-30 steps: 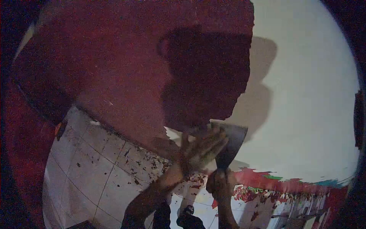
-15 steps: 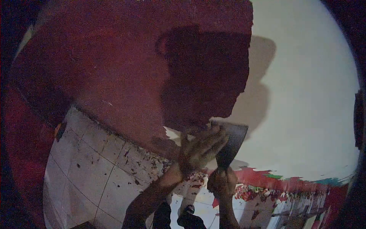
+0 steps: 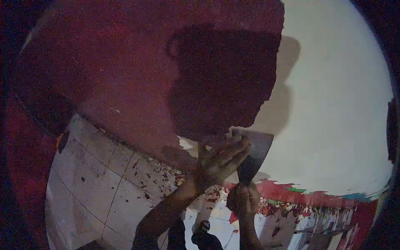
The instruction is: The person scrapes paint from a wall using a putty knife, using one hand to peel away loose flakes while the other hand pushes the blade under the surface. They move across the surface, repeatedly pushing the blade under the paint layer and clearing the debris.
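A wide flat scraper [image 3: 253, 156] lies with its blade against the wall, at the lower edge of the dark red paint [image 3: 137, 83]. My right hand [image 3: 245, 199] is closed round its handle, below the blade. My left hand [image 3: 223, 160] rests on the left side of the blade, fingers stretched out and close together, pointing up and right. Beside the blade, the pale wall [image 3: 333, 104] shows right of the ragged paint edge. A head-shaped shadow falls over both surfaces.
Paint flakes [image 3: 146, 177] are strewn over the tiled floor [image 3: 96, 187] at the wall's foot. A red strip [image 3: 283, 196] with green patches runs along the wall's bottom. My feet [image 3: 204, 237] show at the lower middle.
The view has shifted slightly, so the paint edge sits further right. Both hands and the scraper remain nearly in place, and the left hand looks less blurred.
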{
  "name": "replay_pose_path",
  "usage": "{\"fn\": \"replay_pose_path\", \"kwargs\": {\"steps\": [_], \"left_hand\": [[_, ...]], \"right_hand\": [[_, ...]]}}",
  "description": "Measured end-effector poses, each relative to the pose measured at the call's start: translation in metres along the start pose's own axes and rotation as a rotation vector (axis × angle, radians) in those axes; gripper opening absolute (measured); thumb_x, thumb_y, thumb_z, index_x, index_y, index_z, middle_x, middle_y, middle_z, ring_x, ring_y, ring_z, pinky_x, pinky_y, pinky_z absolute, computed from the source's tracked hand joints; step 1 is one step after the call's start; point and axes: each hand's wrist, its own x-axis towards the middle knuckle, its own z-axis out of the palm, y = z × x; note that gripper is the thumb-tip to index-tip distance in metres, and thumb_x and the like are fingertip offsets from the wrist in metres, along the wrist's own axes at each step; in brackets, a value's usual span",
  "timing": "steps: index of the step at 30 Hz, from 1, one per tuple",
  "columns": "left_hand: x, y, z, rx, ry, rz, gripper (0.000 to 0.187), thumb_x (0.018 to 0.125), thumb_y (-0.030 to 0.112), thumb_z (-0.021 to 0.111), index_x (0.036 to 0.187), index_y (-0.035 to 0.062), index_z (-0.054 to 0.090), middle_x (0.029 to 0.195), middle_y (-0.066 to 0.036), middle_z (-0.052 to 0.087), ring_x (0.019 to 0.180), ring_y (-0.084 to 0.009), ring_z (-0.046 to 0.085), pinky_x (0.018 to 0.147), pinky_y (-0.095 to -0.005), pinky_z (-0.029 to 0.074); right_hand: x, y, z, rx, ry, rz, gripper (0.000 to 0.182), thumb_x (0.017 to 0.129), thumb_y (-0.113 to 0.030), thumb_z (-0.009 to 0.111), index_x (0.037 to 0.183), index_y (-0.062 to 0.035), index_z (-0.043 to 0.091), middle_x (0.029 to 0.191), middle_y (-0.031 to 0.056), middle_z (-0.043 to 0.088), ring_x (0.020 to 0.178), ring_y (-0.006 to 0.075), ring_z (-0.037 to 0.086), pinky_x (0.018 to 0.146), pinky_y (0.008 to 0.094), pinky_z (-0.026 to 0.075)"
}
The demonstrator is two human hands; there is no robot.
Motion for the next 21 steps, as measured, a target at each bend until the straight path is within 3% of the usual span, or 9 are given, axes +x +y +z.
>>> {"fn": "replay_pose_path", "kwargs": {"steps": [4, 8, 11, 16, 19, 21], "left_hand": [[0.013, 0.001, -0.012, -0.080, 0.032, 0.033, 0.034, 0.074, 0.020, 0.061, 0.108, 0.0219, 0.063, 0.122, 0.005, 0.054, 0.115, -0.0119, 0.047, 0.095, -0.0476, 0.025], [0.016, -0.015, -0.012, 0.046, 0.036, 0.174, 0.036, 0.081, 0.029, 0.056, 0.114, 0.0139, 0.057, 0.124, -0.004, 0.051, 0.120, -0.0222, 0.043, 0.108, -0.0490, 0.017], [0.020, -0.007, -0.015, 0.020, 0.082, 0.126, 0.031, 0.077, 0.022, 0.060, 0.108, 0.0173, 0.061, 0.120, 0.000, 0.054, 0.116, -0.0168, 0.047, 0.100, -0.0459, 0.023], [0.026, -0.002, -0.016, -0.054, 0.138, 0.059, 0.029, 0.073, 0.016, 0.063, 0.102, 0.0208, 0.065, 0.116, 0.005, 0.057, 0.111, -0.0112, 0.051, 0.092, -0.0433, 0.030], [0.016, 0.004, -0.005, 0.065, 0.152, 0.043, 0.028, 0.074, 0.017, 0.063, 0.102, 0.0208, 0.065, 0.117, 0.005, 0.056, 0.109, -0.0107, 0.051, 0.091, -0.0433, 0.031], [0.014, 0.003, -0.006, 0.008, 0.091, 0.001, 0.030, 0.078, 0.019, 0.059, 0.108, 0.0172, 0.061, 0.119, 0.001, 0.054, 0.112, -0.0148, 0.049, 0.095, -0.0427, 0.031]], "right_hand": [[-0.003, 0.009, -0.007, 0.009, -0.022, -0.057, 0.028, 0.090, -0.030, 0.046, 0.090, -0.0025, 0.045, 0.052, 0.0029, 0.043, 0.035, 0.0095, 0.038, 0.030, 0.0244, 0.031], [0.008, 0.004, -0.004, 0.011, -0.004, -0.018, 0.022, 0.091, -0.025, 0.045, 0.089, -0.0034, 0.047, 0.050, 0.0025, 0.042, 0.033, 0.0106, 0.037, 0.029, 0.0258, 0.031], [0.004, 0.008, -0.014, -0.016, 0.008, 0.108, 0.021, 0.092, -0.023, 0.043, 0.087, -0.0036, 0.048, 0.049, 0.0025, 0.041, 0.032, 0.0114, 0.037, 0.028, 0.0267, 0.031], [0.006, 0.001, -0.001, -0.086, 0.033, -0.021, 0.030, 0.094, -0.029, 0.037, 0.082, -0.0035, 0.049, 0.049, 0.0048, 0.043, 0.031, 0.0129, 0.037, 0.028, 0.0276, 0.031], [-0.006, 0.003, -0.019, -0.105, -0.017, 0.157, 0.044, 0.087, -0.047, 0.048, 0.088, -0.0037, 0.051, 0.058, 0.0001, 0.050, 0.047, 0.0081, 0.046, 0.042, 0.0245, 0.037], [0.006, -0.006, -0.013, -0.140, -0.014, 0.174, 0.044, 0.088, -0.047, 0.047, 0.089, -0.0032, 0.052, 0.058, 0.0002, 0.050, 0.048, 0.0089, 0.046, 0.042, 0.0245, 0.038]]}}
